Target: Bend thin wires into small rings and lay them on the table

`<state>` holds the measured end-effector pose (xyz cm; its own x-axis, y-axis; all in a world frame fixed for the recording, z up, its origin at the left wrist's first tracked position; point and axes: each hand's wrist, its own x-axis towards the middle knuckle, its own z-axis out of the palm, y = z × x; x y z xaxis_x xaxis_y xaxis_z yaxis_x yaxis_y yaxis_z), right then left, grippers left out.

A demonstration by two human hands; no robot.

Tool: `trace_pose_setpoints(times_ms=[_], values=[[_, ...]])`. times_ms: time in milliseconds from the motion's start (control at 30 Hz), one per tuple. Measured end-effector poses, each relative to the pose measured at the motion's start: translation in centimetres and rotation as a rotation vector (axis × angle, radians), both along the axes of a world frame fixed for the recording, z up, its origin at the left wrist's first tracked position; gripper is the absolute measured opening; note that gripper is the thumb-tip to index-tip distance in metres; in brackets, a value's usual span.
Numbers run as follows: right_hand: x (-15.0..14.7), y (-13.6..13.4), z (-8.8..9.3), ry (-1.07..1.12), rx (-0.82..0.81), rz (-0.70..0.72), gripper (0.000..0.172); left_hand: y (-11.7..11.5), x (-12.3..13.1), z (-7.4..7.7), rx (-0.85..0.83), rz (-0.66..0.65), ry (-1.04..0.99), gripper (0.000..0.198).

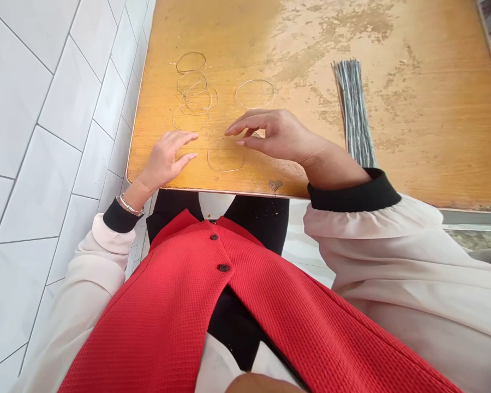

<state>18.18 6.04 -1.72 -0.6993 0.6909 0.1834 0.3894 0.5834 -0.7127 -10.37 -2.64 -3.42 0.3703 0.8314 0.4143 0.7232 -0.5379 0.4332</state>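
A thin wire ring (230, 171) lies on the wooden table between my two hands, near the front edge. To its left, my left hand (166, 159) is held with thumb and fingers apart, nothing between them. From the right, my right hand (276, 134) reaches over the ring's upper right side, its thumb and forefinger apart and apparently holding nothing. Another wire ring (255, 80) lies just beyond my right hand. Several overlapping wire rings (191, 53) form a rough column beyond my left hand.
A bundle of straight grey wires (355, 109) lies on the table (429, 147) beyond my right wrist, partly hidden by the sleeve cuff. The table's varnish is worn in patches. A white tiled wall (61, 98) runs close along the left side.
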Motion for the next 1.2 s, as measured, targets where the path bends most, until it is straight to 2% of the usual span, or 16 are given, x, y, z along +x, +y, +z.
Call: trace_pose_setpoints(times_ms=[167, 367, 500, 667, 733, 833, 933, 1033, 1200], values=[[1.8, -1.7, 0.2, -0.001, 0.066, -0.147, 0.021, -1.5, 2.8, -0.2, -0.008, -0.126, 0.160, 0.037], [2.6, -2.3, -0.3, -0.055, 0.114, -0.146, 0.019, -1.1, 5.9, -1.0, 0.049, -0.204, 0.339, 0.034], [1.4, -2.8, -1.2, -0.107, 0.151, -0.141, 0.021, -0.2, 4.8, -1.0, 0.136, -0.184, 0.418, 0.044], [-0.7, -3.5, -1.7, -0.080, 0.147, -0.090, 0.021, 1.1, 0.6, -0.7, 0.132, -0.119, 0.481, 0.044], [-1.2, -3.5, -1.6, -0.067, 0.135, -0.089, 0.023, 1.5, -1.0, -0.8, 0.103, -0.067, 0.437, 0.041], [-1.4, -3.0, -1.4, -0.024, 0.124, -0.187, 0.026, 1.5, -2.6, -1.1, 0.079, -0.017, 0.333, 0.038], [-1.8, -2.3, -1.4, 0.000, 0.138, -0.237, 0.029, 1.1, -2.5, -1.1, 0.049, 0.018, 0.225, 0.038], [-2.4, -2.1, -1.6, -0.015, 0.156, -0.202, 0.032, 0.5, -0.9, -0.7, 0.003, 0.019, 0.181, 0.041], [-2.9, -3.1, -2.0, -0.085, 0.207, -0.119, 0.036, 0.6, 1.7, -1.0, -0.110, -0.038, 0.242, 0.074]])
